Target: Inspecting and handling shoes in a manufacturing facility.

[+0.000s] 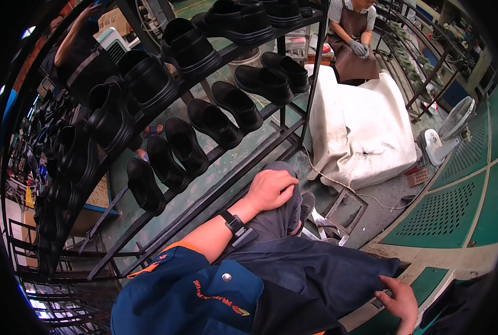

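Observation:
My left hand (272,190) rests on my grey-trousered knee, fingers draped loosely over it, with nothing held. A black watch (233,222) is on that wrist. Low on the right, my right hand (400,304) lies with thumb and fingers apart beside the dark blue cloth (338,268) over my other leg, near the edge of a green and cream machine (427,287). It grips nothing that I can see. Just beyond my left arm stands a black metal rack (226,167) with black shoes (187,146) on its tiers.
A large white cloth-covered block (366,128) stands ahead, with a gloved person in a brown apron (352,44) behind it. A white fan (452,125) and perforated green panels (444,212) line the right. Another person (78,61) is beyond the rack. A cord (366,195) crosses the floor.

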A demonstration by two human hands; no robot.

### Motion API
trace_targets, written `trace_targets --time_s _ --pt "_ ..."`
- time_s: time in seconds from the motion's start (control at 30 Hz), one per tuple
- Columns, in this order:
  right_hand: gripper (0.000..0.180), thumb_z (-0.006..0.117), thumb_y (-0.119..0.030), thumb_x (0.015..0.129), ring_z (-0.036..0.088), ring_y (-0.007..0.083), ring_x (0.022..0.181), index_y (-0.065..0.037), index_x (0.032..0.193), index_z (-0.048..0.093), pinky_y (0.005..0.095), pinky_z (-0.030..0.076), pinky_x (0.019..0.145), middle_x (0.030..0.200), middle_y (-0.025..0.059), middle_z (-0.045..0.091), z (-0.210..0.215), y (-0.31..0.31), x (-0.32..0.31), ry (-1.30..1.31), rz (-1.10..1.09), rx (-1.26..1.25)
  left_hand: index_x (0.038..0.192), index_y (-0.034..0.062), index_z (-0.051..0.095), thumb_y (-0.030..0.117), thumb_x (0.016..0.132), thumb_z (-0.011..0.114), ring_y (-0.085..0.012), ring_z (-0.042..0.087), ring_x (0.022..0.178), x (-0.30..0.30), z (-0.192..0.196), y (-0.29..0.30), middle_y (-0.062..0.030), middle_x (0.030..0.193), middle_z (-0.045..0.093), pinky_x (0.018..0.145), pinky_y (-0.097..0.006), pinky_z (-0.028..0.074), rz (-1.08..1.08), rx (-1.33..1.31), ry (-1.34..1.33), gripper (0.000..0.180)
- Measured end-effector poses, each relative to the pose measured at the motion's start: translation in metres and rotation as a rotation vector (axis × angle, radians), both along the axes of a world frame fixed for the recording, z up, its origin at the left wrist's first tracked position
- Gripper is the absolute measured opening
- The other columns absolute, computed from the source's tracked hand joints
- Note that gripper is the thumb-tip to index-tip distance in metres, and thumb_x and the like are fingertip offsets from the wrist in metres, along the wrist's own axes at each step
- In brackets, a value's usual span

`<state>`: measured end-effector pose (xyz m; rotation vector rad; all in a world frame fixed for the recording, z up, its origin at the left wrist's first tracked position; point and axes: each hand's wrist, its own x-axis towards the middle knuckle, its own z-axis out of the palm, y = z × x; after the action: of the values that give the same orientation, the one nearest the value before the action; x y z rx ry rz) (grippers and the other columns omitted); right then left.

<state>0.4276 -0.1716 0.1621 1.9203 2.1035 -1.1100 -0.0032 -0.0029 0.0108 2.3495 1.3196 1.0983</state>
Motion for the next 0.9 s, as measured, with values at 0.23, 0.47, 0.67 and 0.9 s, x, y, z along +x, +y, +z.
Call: trace_targets --time_s 0.23,0.47,0.67,0.9 --pt "0.052 0.076 -0.027 0.078 0.068 0.0373 0.093 -0.003 0.123 0.065 0.0407 0.053 0.081 0.099 0.0197 0.07 0.001 0.0007 -0.0004 -0.001 -0.006 -0.005 0.092 0.0093 0.071 0.011 0.078 0.066 -0.027 0.064 0.072 0.0001 -0.0007 0.0003 -0.0057 0.079 0.064 0.065 -0.038 0.05 -0.003 0.016 -0.009 0.014" --pt "0.052 0.076 -0.027 0.079 0.067 0.0367 0.09 -0.003 0.124 0.065 0.0407 0.053 0.079 0.097 0.0188 0.07 0.0005 0.0009 0.0003 -0.009 -0.001 -0.012 0.091 0.009 0.071 0.011 0.078 0.066 -0.0274 0.063 0.071 0.0001 -0.0019 0.0013 -0.0061 0.078 0.063 0.064 -0.038 0.049 -0.007 0.034 -0.007 0.014" --pt "0.052 0.076 -0.027 0.079 0.067 0.0367 0.091 -0.003 0.124 0.065 0.0409 0.053 0.08 0.098 0.0187 0.07 0.0001 0.0005 0.001 -0.007 0.0 -0.013 0.092 0.009 0.071 0.012 0.078 0.066 -0.0275 0.063 0.071 -0.0002 -0.0019 0.0009 -0.0064 0.078 0.063 0.064 -0.038 0.049 -0.008 0.033 -0.006 0.015" --pt "0.052 0.076 -0.028 0.079 0.067 0.0371 0.093 -0.003 0.123 0.065 0.0411 0.053 0.081 0.099 0.0193 0.07 -0.001 0.0002 0.0014 -0.014 0.01 0.002 0.092 0.009 0.071 0.011 0.078 0.067 -0.0275 0.063 0.071 0.0002 -0.0016 0.0009 -0.0062 0.078 0.063 0.064 -0.038 0.049 -0.009 0.035 -0.015 0.015"
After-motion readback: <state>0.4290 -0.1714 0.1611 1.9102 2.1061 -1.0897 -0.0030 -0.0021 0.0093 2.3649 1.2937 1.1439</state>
